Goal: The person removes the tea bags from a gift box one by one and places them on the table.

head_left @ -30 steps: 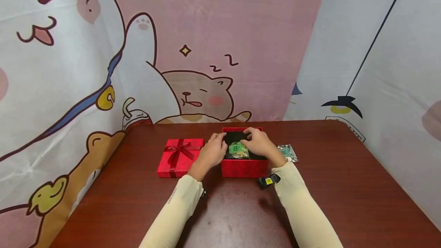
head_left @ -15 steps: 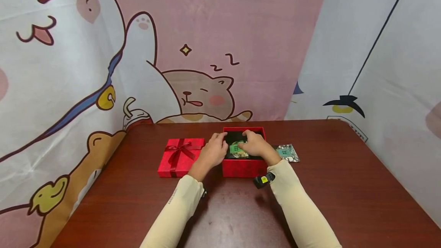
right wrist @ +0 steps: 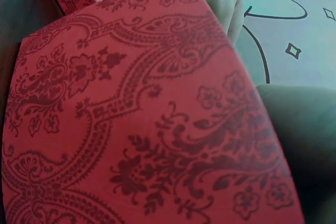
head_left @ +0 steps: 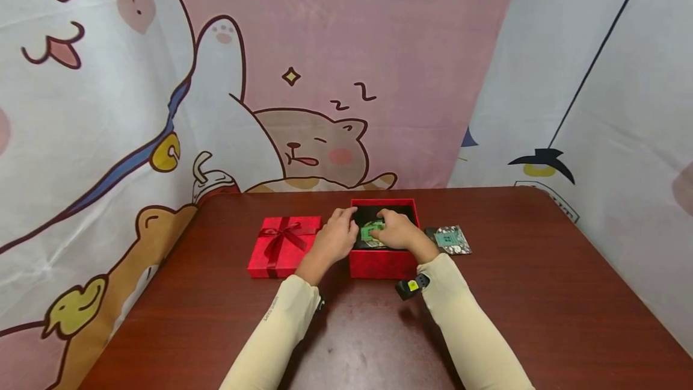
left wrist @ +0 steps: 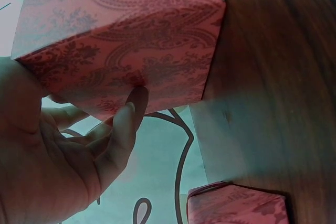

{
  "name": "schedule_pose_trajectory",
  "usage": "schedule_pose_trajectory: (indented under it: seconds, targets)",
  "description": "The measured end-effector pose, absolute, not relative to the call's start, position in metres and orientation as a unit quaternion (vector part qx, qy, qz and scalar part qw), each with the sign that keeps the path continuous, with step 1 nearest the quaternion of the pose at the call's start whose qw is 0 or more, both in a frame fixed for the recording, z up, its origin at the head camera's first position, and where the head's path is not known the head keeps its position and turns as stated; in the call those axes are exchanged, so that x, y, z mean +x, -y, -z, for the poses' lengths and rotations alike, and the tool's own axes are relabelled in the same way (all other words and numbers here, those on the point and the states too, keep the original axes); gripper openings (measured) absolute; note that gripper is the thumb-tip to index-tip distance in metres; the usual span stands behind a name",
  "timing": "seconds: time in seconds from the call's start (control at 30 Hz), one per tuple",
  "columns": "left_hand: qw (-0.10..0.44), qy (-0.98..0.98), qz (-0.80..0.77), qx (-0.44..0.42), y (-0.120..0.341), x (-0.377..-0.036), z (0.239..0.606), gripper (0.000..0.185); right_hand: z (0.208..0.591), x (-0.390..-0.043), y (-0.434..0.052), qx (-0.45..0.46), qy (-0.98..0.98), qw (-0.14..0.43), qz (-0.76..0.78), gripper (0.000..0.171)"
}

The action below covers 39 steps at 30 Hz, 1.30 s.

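A lidless red gift box [head_left: 384, 265] with a dark lining stands on the table. At its left side my left hand [head_left: 335, 235] grips the wall; in the left wrist view one fingertip [left wrist: 137, 100] presses the patterned outside. My right hand [head_left: 399, 230] reaches over the right part of the box into its opening, thumb over a green packet [head_left: 370, 232] lying inside. I cannot tell whether it pinches or presses this packet. In the right wrist view the patterned box wall [right wrist: 136, 114] fills most of the picture, and the right fingertips are hidden.
The red lid [head_left: 284, 248] with a dark red ribbon bow lies left of the box. On the right, a silvery packet with a teal label [head_left: 453, 240] lies on the brown table [head_left: 541, 294]. A cartoon-printed cloth [head_left: 411, 77] hangs behind.
My right hand has moved slightly left and further over the green packet, which now sits a little lower in the box and is more covered. My left hand has stayed in place.
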<state>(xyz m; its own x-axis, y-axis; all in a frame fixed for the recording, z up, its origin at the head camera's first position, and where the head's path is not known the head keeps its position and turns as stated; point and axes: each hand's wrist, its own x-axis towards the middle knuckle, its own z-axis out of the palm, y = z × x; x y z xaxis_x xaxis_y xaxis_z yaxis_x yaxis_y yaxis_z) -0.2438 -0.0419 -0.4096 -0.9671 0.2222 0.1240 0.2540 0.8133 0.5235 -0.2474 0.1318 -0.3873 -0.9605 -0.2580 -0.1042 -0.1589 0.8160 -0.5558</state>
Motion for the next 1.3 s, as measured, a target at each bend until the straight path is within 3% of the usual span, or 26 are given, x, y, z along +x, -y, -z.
schedule_pose_trajectory:
  seconds: [0.37, 0.8, 1.3]
  targets:
    - [0.026, 0.951, 0.283, -0.122, 0.042, -0.245, 0.409, 0.044, 0.386, -0.245, -0.131, -0.111, -0.949, 0.053, 0.289, 0.053]
    - [0.018, 0.950, 0.286, -0.122, 0.042, -0.245, 0.410, 0.045, 0.391, -0.249, -0.124, -0.119, -0.944, 0.023, 0.306, 0.036]
    - [0.028, 0.949, 0.288, -0.128, 0.042, -0.244, 0.411, 0.045, 0.379, -0.244, -0.141, -0.107, -0.940, -0.014, 0.323, 0.033]
